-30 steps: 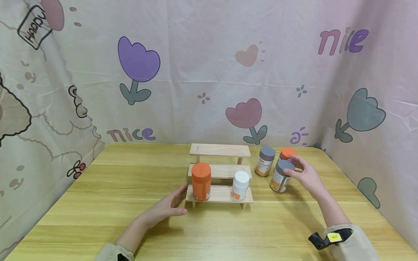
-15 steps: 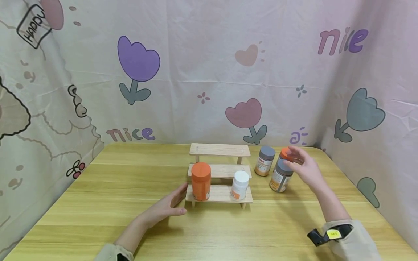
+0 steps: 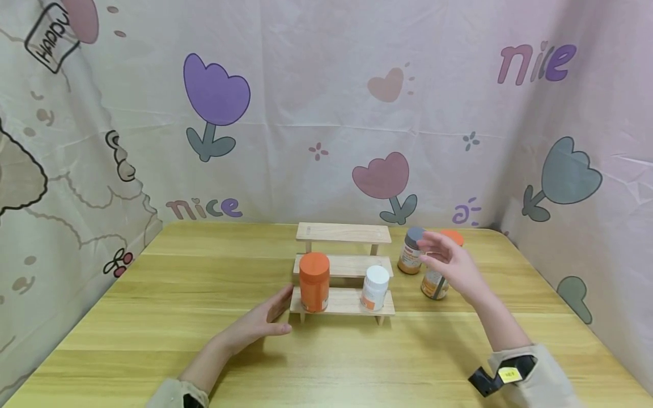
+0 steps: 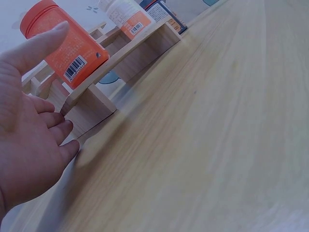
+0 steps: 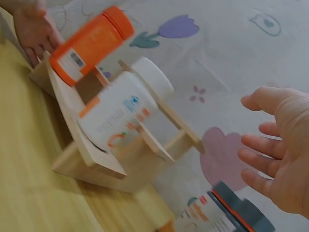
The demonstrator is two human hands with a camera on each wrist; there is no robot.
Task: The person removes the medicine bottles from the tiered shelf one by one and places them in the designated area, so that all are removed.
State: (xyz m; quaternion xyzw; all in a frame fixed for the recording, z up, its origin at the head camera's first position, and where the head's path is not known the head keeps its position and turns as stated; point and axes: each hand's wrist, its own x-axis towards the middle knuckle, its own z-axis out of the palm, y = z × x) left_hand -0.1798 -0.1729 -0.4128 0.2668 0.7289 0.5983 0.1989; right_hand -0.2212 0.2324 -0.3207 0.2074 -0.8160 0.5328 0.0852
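Observation:
On the lowest step of a three-tier wooden stand [image 3: 344, 233] are an orange bottle [image 3: 314, 286] and a white bottle [image 3: 375, 290], both upright. Beside the stand's left end, my left hand [image 3: 255, 330] reaches with extended fingers, the fingertips at the bottom step's edge. My right hand [image 3: 456, 272] hovers at the right, fingers loosely bent and apart, holding nothing in the right wrist view. It partly covers a grey-lidded bottle [image 3: 410, 258], a nearer bottle [image 3: 433, 285] whose lid is hidden, and a bottle with an orange lid [image 3: 453, 236] behind.
Everything stands on a wood-grain table [image 3: 214, 255]. A printed cloth [image 3: 285, 85] hangs behind it and along both sides. The two upper tiers of the stand rise behind the bottles. A black strap [image 3: 502, 377] with a yellow label circles the right sleeve.
My right hand has come off the nearer grey-lidded bottle and shifted left, now in front of the bottle group. The left hand, the stand and the bottles stay put.

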